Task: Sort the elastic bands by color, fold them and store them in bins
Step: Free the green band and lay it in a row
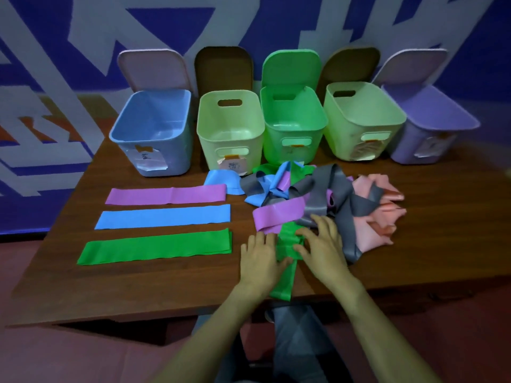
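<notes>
Left fingers [265, 239] straight and close together, laid flat along the left edge of the loose green band [286, 284], gripping nothing. Right fingers [323, 225] spread wide, tips on the tangled pile [318, 194], with thumb and forefinger either side of a bunched fold of that green; pinch or mere press, cannot tell. Left hand [260, 261] and right hand [325, 251] palms down, side by side, with only the strip of green between them, its tail down to the near edge of the table [138, 297].

Just beyond the knuckles, a purple loop [279, 215] across the pile's near-left corner. Behind it, grey bands [340, 214] twisted through crumpled blue ones [273, 186], and pink bands [378, 217] heaped on the right side.

Left of the hands and apart from the pile, three stacks laid flat and parallel: flat green band [154, 248] nearest, flat blue band [163, 217] in the middle, flat purple band [166, 195] farthest.

Along the far edge, against the painted wall [69, 51], five bins in a row with lids tipped up: blue bin [154, 158], pale bin [229, 150], green bin [293, 150], second pale bin [359, 145], purple bin [431, 131]. Taped paper labels on the fronts, writing too small to read.
</notes>
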{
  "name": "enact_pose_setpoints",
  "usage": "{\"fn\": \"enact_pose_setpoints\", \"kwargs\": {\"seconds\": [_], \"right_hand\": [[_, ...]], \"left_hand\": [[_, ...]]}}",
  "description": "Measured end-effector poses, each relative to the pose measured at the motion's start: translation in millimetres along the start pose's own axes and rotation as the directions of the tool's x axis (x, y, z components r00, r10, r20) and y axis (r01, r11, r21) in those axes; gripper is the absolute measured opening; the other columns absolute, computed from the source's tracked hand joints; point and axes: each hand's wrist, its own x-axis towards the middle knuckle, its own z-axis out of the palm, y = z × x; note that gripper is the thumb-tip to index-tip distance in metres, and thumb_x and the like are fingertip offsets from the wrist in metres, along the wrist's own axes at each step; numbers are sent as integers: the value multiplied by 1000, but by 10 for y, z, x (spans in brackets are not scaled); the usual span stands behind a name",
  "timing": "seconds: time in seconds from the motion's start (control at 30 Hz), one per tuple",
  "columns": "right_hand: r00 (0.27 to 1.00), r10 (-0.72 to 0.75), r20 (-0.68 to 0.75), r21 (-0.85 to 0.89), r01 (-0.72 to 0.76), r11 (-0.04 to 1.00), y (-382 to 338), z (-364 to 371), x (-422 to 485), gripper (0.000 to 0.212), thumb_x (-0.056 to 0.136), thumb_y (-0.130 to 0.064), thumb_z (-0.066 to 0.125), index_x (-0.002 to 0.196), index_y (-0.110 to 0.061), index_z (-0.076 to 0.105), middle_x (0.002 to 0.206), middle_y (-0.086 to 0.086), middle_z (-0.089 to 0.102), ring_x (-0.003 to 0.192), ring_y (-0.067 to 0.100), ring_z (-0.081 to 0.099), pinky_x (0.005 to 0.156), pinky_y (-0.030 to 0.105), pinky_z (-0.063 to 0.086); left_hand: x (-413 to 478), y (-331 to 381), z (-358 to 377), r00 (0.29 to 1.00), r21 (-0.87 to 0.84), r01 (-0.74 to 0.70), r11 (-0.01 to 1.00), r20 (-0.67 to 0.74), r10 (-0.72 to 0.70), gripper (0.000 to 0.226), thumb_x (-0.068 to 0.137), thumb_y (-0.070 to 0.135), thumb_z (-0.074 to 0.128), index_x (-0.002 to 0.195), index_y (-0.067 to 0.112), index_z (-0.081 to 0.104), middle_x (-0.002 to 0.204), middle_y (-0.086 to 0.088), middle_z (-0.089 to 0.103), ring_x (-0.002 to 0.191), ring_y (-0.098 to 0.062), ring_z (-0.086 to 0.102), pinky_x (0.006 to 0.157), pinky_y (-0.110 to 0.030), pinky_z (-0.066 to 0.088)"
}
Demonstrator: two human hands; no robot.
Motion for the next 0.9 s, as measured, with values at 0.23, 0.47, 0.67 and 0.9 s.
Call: {"fn": "enact_pose_setpoints", "kwargs": {"seconds": [0.23,0.47,0.67,0.9], "right_hand": [[983,7,-186,6,-6,1000,-19,-68,-24,10,74,-19,68,80,-12,71,126,17,55,123,31,31,93,55,41],[960,-7,-278,86,32,996,-63,-196,77,36,88,-31,40,77,-13,69,118,14,59,120,27,36,88,48,44],[923,-35,-382,137,94,986,-150,-442,268,35,91,-26,37,94,-10,67,117,13,59,116,30,46,92,45,44],[911,-44,-411,336,196,921,-286,-746,337,28,91,-19,43,110,-10,62,114,6,57,110,15,46,95,26,35]], "left_hand": [[23,-27,-147,994,-482,-4,876,94,57,33,77,17,73,102,14,53,88,3,56,73,-13,53,74,-34,47],[101,-73,-399,983,-677,-150,721,-178,37,23,83,7,67,87,27,57,84,12,61,74,2,53,72,-18,46],[205,104,-747,969,-738,-201,645,-245,21,26,86,3,62,94,26,54,96,6,60,80,0,58,77,-20,48],[260,278,-1105,959,-873,-266,410,-283,20,38,84,-7,61,101,26,51,94,4,60,84,-3,59,79,-20,49]]}}
